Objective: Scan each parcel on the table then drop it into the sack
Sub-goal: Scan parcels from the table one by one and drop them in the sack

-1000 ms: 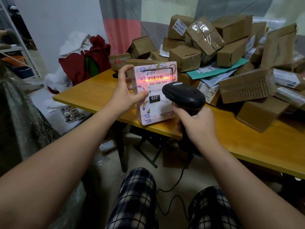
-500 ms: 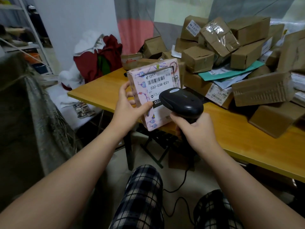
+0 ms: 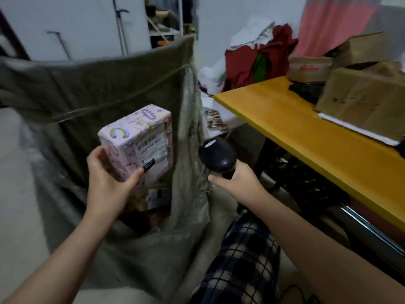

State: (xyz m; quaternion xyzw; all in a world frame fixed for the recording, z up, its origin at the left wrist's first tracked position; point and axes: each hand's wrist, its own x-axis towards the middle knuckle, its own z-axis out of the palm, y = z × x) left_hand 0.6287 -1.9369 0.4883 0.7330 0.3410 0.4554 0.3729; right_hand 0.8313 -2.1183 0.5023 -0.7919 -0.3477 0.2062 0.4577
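Head view: a big olive woven sack (image 3: 87,84) stands open, with a yellow wooden table (image 3: 306,137) to its right. Over its mouth tilts a pink patterned box parcel (image 3: 140,137), the left hand (image 3: 109,178) curled round its lower end. Just right of the sack, the right hand (image 3: 236,183) clasps a black handheld scanner (image 3: 217,157).

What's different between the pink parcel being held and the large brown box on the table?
The pink parcel is printed with little pictures and carries a white label; the large brown box is plain cardboard. The pink parcel is gripped by the left hand above the open sack; the large brown box rests on the yellow table. Both are rectangular boxes.
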